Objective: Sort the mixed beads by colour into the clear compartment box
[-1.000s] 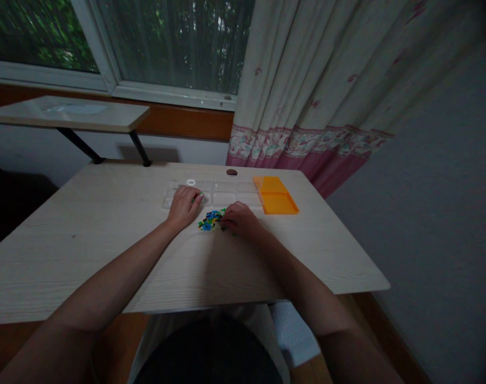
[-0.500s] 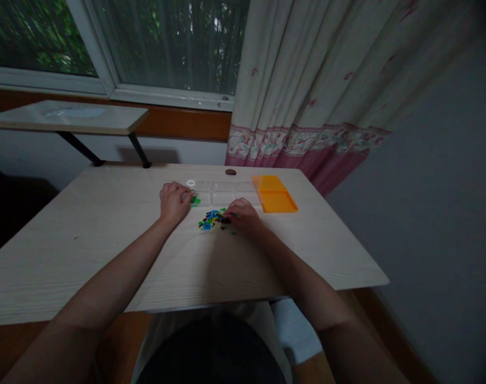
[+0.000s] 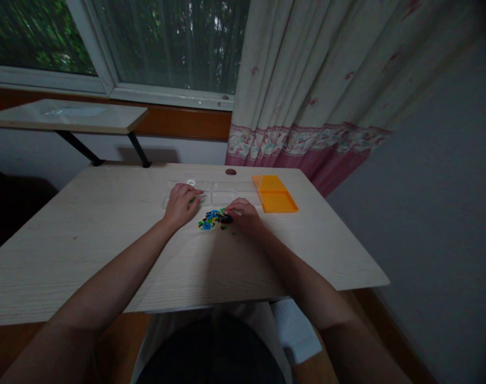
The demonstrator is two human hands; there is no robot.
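Observation:
A small heap of building bricks (image 3: 210, 220) in blue, green, black and yellow lies on the table. Behind it stretches a clear divided tray (image 3: 222, 198) with several compartments. My left hand (image 3: 182, 205) rests over the tray's left end, its fingers stretched forward and the thumb apart from them. Green bricks (image 3: 192, 199) show in the gap between thumb and fingers; the hand covers part of that compartment. At the heap's right edge, my right hand (image 3: 245, 216) has thumb and fingertips brought together. What sits in that pinch is too small to name.
An orange open box (image 3: 280, 201) stands at the tray's right end. A dark oval object (image 3: 230, 172) lies near the table's back edge. At the back left rises a small shelf (image 3: 134, 120) on black legs. A curtain (image 3: 283, 106) hangs behind the table.
My left hand has shifted right and farther over the tray, uncovering its left end and hiding more of the green bricks. The right hand stays at the heap, its fingertips slightly moved.

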